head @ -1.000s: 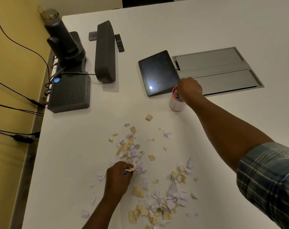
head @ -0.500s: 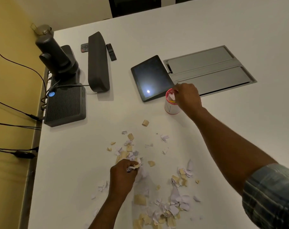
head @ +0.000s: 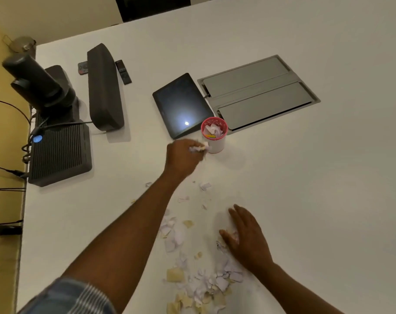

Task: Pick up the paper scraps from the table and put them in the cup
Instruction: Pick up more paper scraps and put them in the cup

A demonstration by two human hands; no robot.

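Left hand (head: 184,155) has swung up, clutching scraps (head: 198,148), at the cup's (head: 214,134) seven o'clock; right hand (head: 246,236), spread, gathers. Next: release overhead.

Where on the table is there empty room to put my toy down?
The wide white stretch of table right of the cup and below the grey floor-box lid is bare. So is the patch below the ribbed black box. The middle is crowded with paper scraps and both hands.
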